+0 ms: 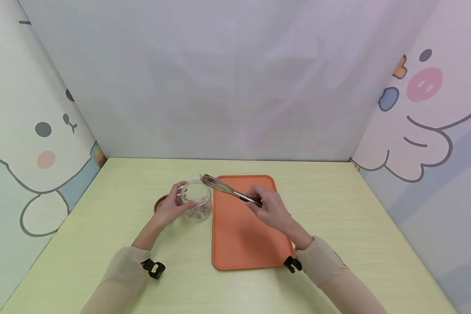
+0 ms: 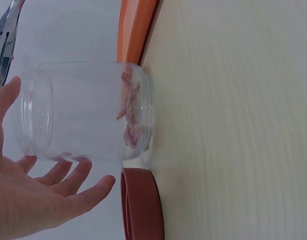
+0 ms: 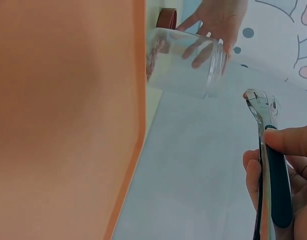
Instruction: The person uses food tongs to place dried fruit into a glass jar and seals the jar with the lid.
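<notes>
A clear jar (image 1: 198, 213) without its lid stands upright just left of the orange tray. My left hand (image 1: 172, 208) holds it near the rim, the thumb on the near side and the fingers spread around the other. Several reddish, dried-looking pieces (image 2: 131, 112) lie on the jar's bottom. In my right hand (image 1: 272, 208) are metal tongs (image 1: 226, 187) with dark grips, squeezed nearly together. Their tips are above the jar's mouth, and a small reddish piece (image 1: 201, 176) shows at the end. What kind of food it is, I cannot tell.
The orange tray (image 1: 247, 246) lies flat under my right hand, its left edge close to the jar. A reddish-brown lid (image 2: 146, 205) rests on the pale wooden table (image 1: 337, 209) behind my left hand. Printed curtains surround the table at the back and sides.
</notes>
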Tool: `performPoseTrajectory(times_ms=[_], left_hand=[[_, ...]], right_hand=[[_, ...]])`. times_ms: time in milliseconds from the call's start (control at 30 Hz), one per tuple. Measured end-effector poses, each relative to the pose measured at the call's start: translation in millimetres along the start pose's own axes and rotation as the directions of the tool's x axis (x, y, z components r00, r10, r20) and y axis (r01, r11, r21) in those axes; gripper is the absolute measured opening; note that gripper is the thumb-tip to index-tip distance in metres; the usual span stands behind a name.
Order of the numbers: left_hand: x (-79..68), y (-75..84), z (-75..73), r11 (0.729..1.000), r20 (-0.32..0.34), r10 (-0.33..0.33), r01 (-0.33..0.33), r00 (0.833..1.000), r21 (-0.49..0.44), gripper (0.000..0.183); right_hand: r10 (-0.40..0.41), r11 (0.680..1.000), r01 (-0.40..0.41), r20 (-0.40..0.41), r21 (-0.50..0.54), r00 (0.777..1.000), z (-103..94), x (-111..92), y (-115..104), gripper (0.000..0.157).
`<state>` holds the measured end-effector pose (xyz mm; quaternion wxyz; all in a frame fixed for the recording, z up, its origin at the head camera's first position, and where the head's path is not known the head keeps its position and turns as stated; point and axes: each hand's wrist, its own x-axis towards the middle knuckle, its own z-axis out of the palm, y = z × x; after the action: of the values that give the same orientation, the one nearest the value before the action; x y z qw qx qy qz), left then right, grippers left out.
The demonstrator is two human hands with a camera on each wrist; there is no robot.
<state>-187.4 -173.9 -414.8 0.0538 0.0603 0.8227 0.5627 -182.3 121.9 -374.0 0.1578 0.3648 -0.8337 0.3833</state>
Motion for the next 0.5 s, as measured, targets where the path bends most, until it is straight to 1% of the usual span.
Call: performPoseTrajectory(times_ms=[300, 433, 500], left_hand=[[0.7, -0.9, -1.5, 1.000, 0.006, 0.003, -0.003, 1.000, 0.015, 0.079], [1.3, -2.0, -1.6, 1.000, 0.006, 0.007, -0.008, 1.000, 0.017, 0.078], [1.3, -2.3, -1.7, 1.000, 0.005, 0.008, -0.008, 1.000, 0.017, 0.078]], right_hand=[[0.013, 1.000, -0.013, 0.025, -0.005, 1.000, 11.1, 7.2, -2.8, 0.020], [0.039, 0.999, -0.038, 0.033, -0.016, 0.999, 14.0, 6.5, -3.4, 0.020], [0.059, 0.998, -0.059, 0.039, -0.005, 0.997, 14.3, 5.6, -3.2, 0.022]])
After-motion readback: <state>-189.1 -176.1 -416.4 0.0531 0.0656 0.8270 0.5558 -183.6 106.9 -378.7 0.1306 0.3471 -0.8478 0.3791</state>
